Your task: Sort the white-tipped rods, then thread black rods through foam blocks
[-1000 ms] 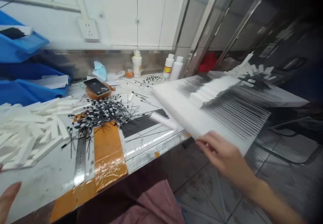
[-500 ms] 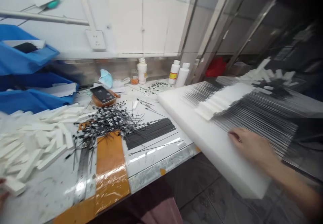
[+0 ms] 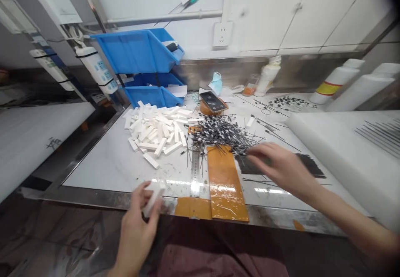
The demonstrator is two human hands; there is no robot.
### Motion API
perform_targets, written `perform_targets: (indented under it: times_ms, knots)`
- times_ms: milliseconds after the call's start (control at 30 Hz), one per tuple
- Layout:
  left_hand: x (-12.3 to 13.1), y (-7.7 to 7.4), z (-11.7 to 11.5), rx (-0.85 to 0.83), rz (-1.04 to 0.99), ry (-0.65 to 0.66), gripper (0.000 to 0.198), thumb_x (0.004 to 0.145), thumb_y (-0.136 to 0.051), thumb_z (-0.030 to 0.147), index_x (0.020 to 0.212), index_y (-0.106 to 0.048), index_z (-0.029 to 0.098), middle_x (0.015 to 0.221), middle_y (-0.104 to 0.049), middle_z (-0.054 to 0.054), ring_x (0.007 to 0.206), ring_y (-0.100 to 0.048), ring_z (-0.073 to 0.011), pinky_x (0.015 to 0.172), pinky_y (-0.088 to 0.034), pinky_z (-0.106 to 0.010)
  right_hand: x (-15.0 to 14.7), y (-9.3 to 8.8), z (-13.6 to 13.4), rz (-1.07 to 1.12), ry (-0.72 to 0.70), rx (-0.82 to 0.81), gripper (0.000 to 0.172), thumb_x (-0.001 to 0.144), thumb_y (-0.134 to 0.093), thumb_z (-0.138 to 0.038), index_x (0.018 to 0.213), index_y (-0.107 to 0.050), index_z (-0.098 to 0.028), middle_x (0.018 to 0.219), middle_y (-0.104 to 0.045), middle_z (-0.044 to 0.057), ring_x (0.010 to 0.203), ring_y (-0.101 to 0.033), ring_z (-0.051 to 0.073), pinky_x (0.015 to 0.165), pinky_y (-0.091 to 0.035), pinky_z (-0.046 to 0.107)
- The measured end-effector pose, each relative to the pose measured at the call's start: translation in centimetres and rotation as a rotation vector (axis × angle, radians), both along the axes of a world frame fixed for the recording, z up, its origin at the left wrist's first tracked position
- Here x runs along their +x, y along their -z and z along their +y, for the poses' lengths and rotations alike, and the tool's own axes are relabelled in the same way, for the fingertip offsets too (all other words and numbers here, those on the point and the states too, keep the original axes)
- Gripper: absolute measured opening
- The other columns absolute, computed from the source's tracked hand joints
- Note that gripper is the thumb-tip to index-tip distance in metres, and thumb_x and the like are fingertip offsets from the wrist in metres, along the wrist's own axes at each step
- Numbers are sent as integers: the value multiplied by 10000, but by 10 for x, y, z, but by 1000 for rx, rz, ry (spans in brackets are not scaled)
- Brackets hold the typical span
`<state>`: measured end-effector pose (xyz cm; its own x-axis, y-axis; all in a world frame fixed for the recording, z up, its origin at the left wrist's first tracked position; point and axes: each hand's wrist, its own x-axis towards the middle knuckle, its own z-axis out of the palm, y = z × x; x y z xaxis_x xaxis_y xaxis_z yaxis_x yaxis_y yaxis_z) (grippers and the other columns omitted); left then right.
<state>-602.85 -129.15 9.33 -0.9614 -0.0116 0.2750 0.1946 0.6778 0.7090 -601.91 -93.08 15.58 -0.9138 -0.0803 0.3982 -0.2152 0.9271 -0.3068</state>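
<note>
My left hand [image 3: 140,214] is closed around a small white rectangular block [image 3: 155,200], held between thumb and fingers at the table's front edge. Above it lies a heap of similar white blocks [image 3: 159,129], with one block apart at its lower side. My right hand [image 3: 275,162] hovers by the right side of a pile of thin black rods with black and white ends [image 3: 221,131]. Its thumb and fingers are apart, and I see nothing between them. Partly behind this hand lies a flat bundle of black rods [image 3: 308,165].
An orange taped strip [image 3: 226,185] and a steel ruler [image 3: 195,173] lie in the middle. Blue bins [image 3: 134,52] stand at the back left. A phone [image 3: 213,102], bottles [image 3: 337,81] and a mask [image 3: 216,83] are behind. A white foam slab [image 3: 328,143] carries rods at right.
The view has swung left. My right hand has left the rods on the foam slab and is now beside the rod pile. My left hand has come into fuller view, holding a white block.
</note>
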Motion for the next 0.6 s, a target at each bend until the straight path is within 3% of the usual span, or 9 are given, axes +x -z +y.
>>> perform_targets:
  times_ms: [67, 167, 233, 333, 400, 467, 533, 600]
  knots:
    - [24, 13, 8, 117, -36, 50, 391, 836, -569, 466, 1153, -597, 238, 1069, -692, -61, 967, -665, -242, 812, -526, -326, -49, 1, -38, 6, -57, 75, 169, 944, -467, -262, 932, -622, -195, 926, -651, 53, 882, -575, 200, 710, -458, 302]
    - [51, 32, 16, 300, -111, 73, 290, 808, -621, 426, 981, -681, 202, 1014, -702, -68, 929, -671, -232, 804, -528, -287, -105, 8, -72, 77, -147, 466, 147, 875, -502, -110, 929, -635, -142, 923, -638, 101, 888, -544, 237, 709, -417, 322]
    - [64, 37, 19, 420, -167, 47, 264, 811, -624, 401, 959, -667, 186, 983, -694, -66, 895, -669, -214, 794, -522, -266, -127, 13, -82, 79, -238, 581, 184, 815, -500, -21, 865, -643, -125, 939, -634, 125, 906, -534, 251, 744, -397, 341]
    - [76, 30, 23, 477, -278, 71, 224, 833, -608, 360, 974, -621, 186, 976, -677, -59, 922, -650, -204, 823, -500, -264, -139, 11, -90, 67, -326, 568, 188, 820, -488, -13, 834, -641, -120, 954, -629, 132, 935, -530, 257, 785, -390, 354]
    - [80, 18, 28, 488, -342, 117, 189, 869, -568, 328, 1005, -581, 197, 993, -661, -52, 954, -632, -192, 863, -475, -272, -127, 1, -99, 109, -365, 436, 151, 868, -491, -74, 884, -631, -130, 952, -632, 110, 942, -540, 242, 798, -405, 345]
    - [81, 6, 34, 500, -360, 167, 156, 895, -537, 305, 1015, -553, 207, 1017, -644, -49, 984, -611, -182, 890, -451, -276, -98, -16, -108, 197, -376, 140, 125, 910, -497, -145, 975, -604, -151, 966, -644, 69, 923, -570, 201, 802, -433, 319]
    - [83, -2, 41, 504, -373, 210, 132, 907, -521, 299, 1005, -534, 212, 1007, -631, -43, 971, -600, -171, 882, -442, -270, -52, -31, -113, 287, -323, -165, 165, 957, -461, -192, 1082, -567, -177, 962, -655, 30, 854, -610, 154, 758, -468, 285]
    - [87, -4, 47, 503, -379, 216, 127, 912, -508, 310, 995, -525, 215, 954, -621, -29, 915, -597, -161, 851, -442, -261, 2, -34, -111, 341, -225, -277, 181, 964, -473, -203, 1117, -568, -206, 932, -670, 14, 784, -623, 136, 706, -479, 271]
